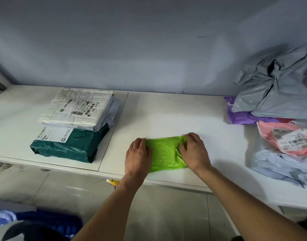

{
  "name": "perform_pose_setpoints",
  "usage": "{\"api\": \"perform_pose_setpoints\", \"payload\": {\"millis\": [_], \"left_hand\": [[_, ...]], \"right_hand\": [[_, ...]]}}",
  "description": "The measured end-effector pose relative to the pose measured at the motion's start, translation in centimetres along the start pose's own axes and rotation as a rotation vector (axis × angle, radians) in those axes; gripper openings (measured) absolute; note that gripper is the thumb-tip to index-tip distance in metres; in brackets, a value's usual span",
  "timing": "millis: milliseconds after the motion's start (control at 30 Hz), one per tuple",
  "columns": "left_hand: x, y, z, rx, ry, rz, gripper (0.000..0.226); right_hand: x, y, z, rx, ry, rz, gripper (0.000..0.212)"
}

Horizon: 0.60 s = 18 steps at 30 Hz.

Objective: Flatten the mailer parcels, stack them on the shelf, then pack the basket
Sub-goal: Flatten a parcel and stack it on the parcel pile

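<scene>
Head view: the lime-green mailer [165, 153] lies on the white shelf [166, 115] near its front edge, btwn both hands. The left hand [138, 153] is palm-down on its left end, fingers [140, 142] straight and pressed together, no pinch. The right hand [194, 150] is palm-down on the right end, fingers [192, 136] slightly bent over the far corner, thumb pushing a wrinkle of film inward. Whether the tips hook the edge, can't tell. Step in hand, I'd say: flattening this one.

To do it well: press w/ palms, not tips, and sweep outward from the middle so trapped air leaves at the ends. The film bunched by the right thumb needs smoothing away from the thumb, else a crease sets. The film looks slick, so pin one end while the other hand slides.

Well left of the left fingers is a stack w/ a white padded mailer [76, 106] on top and a dark-green parcel [71, 145] at the bottom. That's prob. the destination, so square the edges there. Well right of the right fingers is a loose heap: grey mailer [274, 94], purple mailer [241, 115], pink mailer [284, 136], none flattened yet.
</scene>
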<state>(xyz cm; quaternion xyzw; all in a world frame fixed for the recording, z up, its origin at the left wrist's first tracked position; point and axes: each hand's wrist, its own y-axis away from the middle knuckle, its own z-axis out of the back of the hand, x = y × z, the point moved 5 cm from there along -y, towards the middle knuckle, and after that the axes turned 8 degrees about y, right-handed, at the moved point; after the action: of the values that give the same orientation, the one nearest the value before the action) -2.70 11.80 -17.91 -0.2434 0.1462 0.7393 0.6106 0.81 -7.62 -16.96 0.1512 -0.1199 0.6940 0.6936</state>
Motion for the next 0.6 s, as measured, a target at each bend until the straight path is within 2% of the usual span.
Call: {"api": "perform_pose_setpoints", "payload": {"millis": [100,200,300,400,467,600], "left_hand": [[-1.4,0.3,1.3,-0.041,-0.205,-0.010,0.022],[-3.1,0.1,1.0,-0.018,-0.228,-0.131,0.018],[-4.1,0.4,-0.2,0.165,-0.086,-0.168,0.044],[-5.0,1.4,-0.5,0.209,-0.099,-0.313,0.075],[-5.2,1.7,-0.3,0.207,-0.051,-0.350,0.085],[-5.4,1.1,-0.4,0.207,0.049,-0.393,0.091]], "right_hand": [[0.7,0.0,0.6,0.134,-0.023,-0.112,0.049],[1.5,0.0,0.5,0.277,-0.052,-0.263,0.053],[1.6,-0.1,0.5,0.296,-0.241,-0.352,0.058],[1.4,-0.2,0.7,0.273,-0.548,-0.408,0.064],[1.4,-0.5,0.8,0.252,-0.709,-0.462,0.063],[2.1,-1.2,1.8,0.187,-0.964,-0.518,0.037]]}}
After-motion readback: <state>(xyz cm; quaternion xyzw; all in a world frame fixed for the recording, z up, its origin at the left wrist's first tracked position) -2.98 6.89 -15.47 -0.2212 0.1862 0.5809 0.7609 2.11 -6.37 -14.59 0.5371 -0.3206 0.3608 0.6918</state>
